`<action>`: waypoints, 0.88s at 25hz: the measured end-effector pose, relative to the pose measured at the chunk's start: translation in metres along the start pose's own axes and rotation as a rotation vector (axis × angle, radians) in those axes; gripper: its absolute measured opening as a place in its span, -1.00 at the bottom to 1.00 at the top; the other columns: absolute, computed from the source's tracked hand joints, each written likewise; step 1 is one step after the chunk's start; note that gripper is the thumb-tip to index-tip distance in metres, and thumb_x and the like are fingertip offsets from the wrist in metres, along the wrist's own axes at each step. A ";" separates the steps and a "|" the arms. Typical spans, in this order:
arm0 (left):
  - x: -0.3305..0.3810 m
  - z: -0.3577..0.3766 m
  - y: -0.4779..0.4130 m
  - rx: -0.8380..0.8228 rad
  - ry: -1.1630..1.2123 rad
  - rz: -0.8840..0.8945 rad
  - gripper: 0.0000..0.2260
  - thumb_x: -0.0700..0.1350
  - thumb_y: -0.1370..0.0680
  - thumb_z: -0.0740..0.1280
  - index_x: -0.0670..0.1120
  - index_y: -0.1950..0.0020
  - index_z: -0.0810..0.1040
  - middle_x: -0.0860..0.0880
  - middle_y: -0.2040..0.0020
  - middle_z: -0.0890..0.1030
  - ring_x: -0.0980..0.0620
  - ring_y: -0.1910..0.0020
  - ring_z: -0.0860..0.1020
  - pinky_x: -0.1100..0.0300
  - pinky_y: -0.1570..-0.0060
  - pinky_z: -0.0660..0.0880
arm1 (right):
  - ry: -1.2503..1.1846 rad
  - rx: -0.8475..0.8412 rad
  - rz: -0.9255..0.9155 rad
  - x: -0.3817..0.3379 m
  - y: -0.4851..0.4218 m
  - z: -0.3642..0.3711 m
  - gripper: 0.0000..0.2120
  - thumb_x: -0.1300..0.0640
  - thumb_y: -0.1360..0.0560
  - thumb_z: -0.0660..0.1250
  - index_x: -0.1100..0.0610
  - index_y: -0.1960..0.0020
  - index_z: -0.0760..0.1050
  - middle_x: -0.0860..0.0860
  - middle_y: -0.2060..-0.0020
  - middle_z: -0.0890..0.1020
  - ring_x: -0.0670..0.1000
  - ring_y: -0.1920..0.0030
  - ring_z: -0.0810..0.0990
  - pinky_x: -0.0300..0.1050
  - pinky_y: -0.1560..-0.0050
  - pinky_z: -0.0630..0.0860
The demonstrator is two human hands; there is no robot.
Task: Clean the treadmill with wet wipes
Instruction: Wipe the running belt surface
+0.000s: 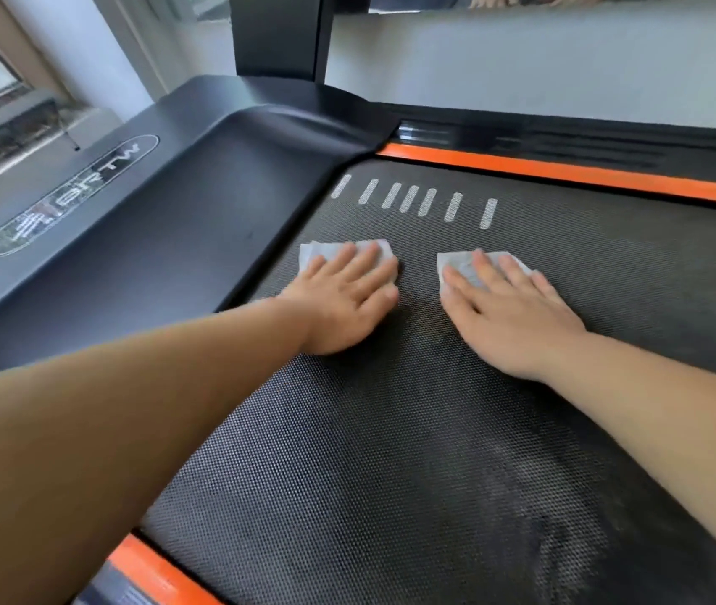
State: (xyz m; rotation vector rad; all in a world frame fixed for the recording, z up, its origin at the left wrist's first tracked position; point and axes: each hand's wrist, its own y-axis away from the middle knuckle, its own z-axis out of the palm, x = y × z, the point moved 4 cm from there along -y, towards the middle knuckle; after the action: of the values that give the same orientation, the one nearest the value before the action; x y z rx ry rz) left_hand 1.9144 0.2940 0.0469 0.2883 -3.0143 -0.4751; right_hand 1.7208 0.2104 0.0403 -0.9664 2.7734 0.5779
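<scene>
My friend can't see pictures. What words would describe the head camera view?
The left hand presses the left wipe and the right hand the right wipe, fingers straight, on the black treadmill belt. Grey stripes and an orange strip lie beyond.

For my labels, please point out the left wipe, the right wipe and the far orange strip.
left wipe (313,251): head view, bare top-left corner.
right wipe (451,260): head view, bare left corner.
far orange strip (566,173): head view, its middle stretch.

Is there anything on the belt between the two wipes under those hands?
No. In the head view, only bare black belt shows between the left wipe and the right wipe, which lie apart.
</scene>
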 end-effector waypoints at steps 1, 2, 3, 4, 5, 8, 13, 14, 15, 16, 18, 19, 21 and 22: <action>-0.009 -0.006 -0.013 0.006 0.013 -0.081 -0.43 0.29 -0.65 -0.21 0.18 -0.65 -0.17 0.07 -0.66 -0.23 -0.01 -0.63 -0.26 -0.14 -0.58 -0.23 | 0.000 -0.004 0.017 0.002 -0.008 -0.001 -0.39 -0.41 -0.57 -0.35 -0.36 -0.60 -0.18 -0.19 -0.62 -0.26 -0.06 -0.61 -0.34 0.06 -0.59 -0.34; -0.010 -0.009 -0.021 0.015 0.033 -0.133 -0.42 0.30 -0.66 -0.21 0.17 -0.65 -0.17 0.06 -0.66 -0.23 -0.03 -0.63 -0.26 -0.17 -0.58 -0.22 | 0.002 0.000 0.026 0.001 -0.015 -0.002 -0.38 -0.42 -0.57 -0.34 -0.35 -0.61 -0.18 -0.18 -0.63 -0.26 -0.04 -0.62 -0.34 0.08 -0.59 -0.34; -0.001 -0.008 -0.023 0.021 0.033 -0.117 -0.42 0.29 -0.66 -0.20 0.15 -0.65 -0.17 0.06 -0.66 -0.23 -0.05 -0.63 -0.25 -0.18 -0.57 -0.21 | 0.011 0.007 0.030 -0.001 -0.019 -0.001 -0.36 -0.43 -0.56 -0.34 -0.34 -0.61 -0.18 -0.16 -0.63 -0.25 -0.01 -0.62 -0.33 0.11 -0.59 -0.33; 0.015 -0.003 -0.020 0.023 0.009 -0.046 -0.42 0.27 -0.67 -0.19 0.12 -0.65 -0.17 0.06 -0.66 -0.21 -0.05 -0.63 -0.25 -0.18 -0.57 -0.22 | 0.024 0.017 0.024 -0.004 -0.019 0.001 -0.35 -0.44 -0.55 -0.33 -0.33 -0.61 -0.18 -0.14 -0.64 -0.24 0.01 -0.62 -0.33 0.12 -0.59 -0.32; 0.028 0.005 -0.012 0.023 -0.018 0.040 -0.43 0.25 -0.68 -0.18 0.11 -0.66 -0.18 0.07 -0.66 -0.21 -0.04 -0.63 -0.25 -0.14 -0.58 -0.23 | 0.033 0.035 0.001 -0.008 -0.016 0.004 -0.33 -0.44 -0.54 -0.32 -0.31 -0.62 -0.17 -0.13 -0.64 -0.22 0.01 -0.63 -0.32 0.12 -0.60 -0.31; 0.013 0.001 -0.010 0.033 -0.028 0.130 -0.46 0.22 -0.69 -0.18 0.15 -0.65 -0.21 0.09 -0.66 -0.23 0.04 -0.62 -0.28 -0.05 -0.58 -0.28 | 0.049 0.105 -0.164 -0.018 0.012 0.011 -0.26 -0.44 -0.51 -0.36 -0.24 -0.64 -0.11 -0.13 -0.66 -0.15 -0.04 -0.63 -0.28 0.05 -0.61 -0.28; 0.006 0.001 -0.005 -0.033 0.016 -0.117 -0.41 0.24 -0.64 -0.27 0.10 -0.65 -0.24 0.01 -0.66 -0.27 -0.08 -0.62 -0.31 -0.18 -0.56 -0.25 | 0.081 0.004 -0.285 -0.023 0.044 0.016 -0.23 -0.46 -0.47 -0.40 -0.25 -0.64 -0.18 -0.14 -0.64 -0.22 -0.08 -0.60 -0.37 0.00 -0.61 -0.31; 0.025 0.007 0.010 -0.032 -0.028 -0.018 -0.38 0.26 -0.60 -0.29 0.10 -0.65 -0.25 0.02 -0.65 -0.28 -0.08 -0.62 -0.31 -0.20 -0.56 -0.25 | 0.075 -0.030 -0.285 -0.019 0.042 0.013 -0.27 -0.45 -0.49 -0.38 -0.28 -0.63 -0.18 -0.17 -0.63 -0.24 -0.11 -0.59 -0.39 -0.01 -0.60 -0.32; 0.036 0.012 0.021 -0.024 -0.039 0.067 -0.36 0.28 -0.58 -0.28 0.12 -0.65 -0.25 0.04 -0.65 -0.28 -0.05 -0.61 -0.32 -0.18 -0.56 -0.27 | 0.065 -0.055 -0.276 -0.013 0.036 0.009 -0.31 -0.43 -0.51 -0.36 -0.32 -0.62 -0.18 -0.19 -0.62 -0.26 -0.13 -0.58 -0.40 -0.01 -0.60 -0.33; 0.035 0.012 0.026 -0.017 -0.040 0.120 -0.37 0.29 -0.59 -0.27 0.16 -0.64 -0.25 0.08 -0.64 -0.28 -0.01 -0.61 -0.34 -0.16 -0.56 -0.30 | 0.058 -0.070 -0.259 -0.008 0.028 0.005 -0.35 -0.42 -0.53 -0.34 -0.35 -0.61 -0.19 -0.20 -0.62 -0.27 -0.13 -0.58 -0.40 -0.01 -0.60 -0.34; 0.009 0.004 0.012 -0.022 -0.050 0.077 -0.43 0.28 -0.63 -0.25 0.19 -0.64 -0.24 0.09 -0.64 -0.28 0.02 -0.60 -0.34 -0.15 -0.56 -0.33 | 0.032 -0.094 -0.176 -0.002 0.009 -0.001 -0.39 -0.40 -0.57 -0.33 -0.35 -0.60 -0.22 -0.17 -0.62 -0.28 -0.10 -0.59 -0.38 0.02 -0.60 -0.34; -0.005 -0.001 0.000 -0.039 -0.032 -0.031 -0.44 0.28 -0.65 -0.23 0.20 -0.63 -0.23 0.08 -0.65 -0.28 0.02 -0.61 -0.33 -0.16 -0.56 -0.31 | 0.015 -0.093 -0.125 -0.002 -0.001 -0.002 -0.39 -0.39 -0.58 -0.34 -0.33 -0.61 -0.23 -0.15 -0.63 -0.28 -0.07 -0.60 -0.37 0.04 -0.60 -0.32; -0.013 -0.005 -0.017 -0.039 0.043 -0.185 -0.43 0.28 -0.66 -0.20 0.18 -0.64 -0.24 0.06 -0.65 -0.27 -0.03 -0.62 -0.30 -0.17 -0.57 -0.26 | 0.038 -0.029 -0.064 -0.011 -0.013 -0.002 -0.35 -0.40 -0.57 -0.34 -0.27 -0.63 -0.21 -0.09 -0.64 -0.25 -0.01 -0.62 -0.32 0.08 -0.61 -0.28; -0.005 -0.004 -0.021 -0.018 0.058 -0.158 -0.43 0.27 -0.67 -0.19 0.16 -0.65 -0.24 0.07 -0.66 -0.25 -0.05 -0.63 -0.28 -0.19 -0.57 -0.24 | 0.078 0.032 -0.067 -0.017 -0.014 -0.001 -0.31 -0.41 -0.57 -0.34 -0.21 -0.65 -0.19 -0.06 -0.65 -0.22 0.02 -0.63 -0.30 0.09 -0.62 -0.25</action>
State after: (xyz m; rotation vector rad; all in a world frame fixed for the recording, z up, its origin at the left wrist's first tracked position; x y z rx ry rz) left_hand 1.9229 0.2744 0.0445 0.5321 -2.9429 -0.4963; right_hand 1.7433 0.2097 0.0412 -1.0935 2.7954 0.4952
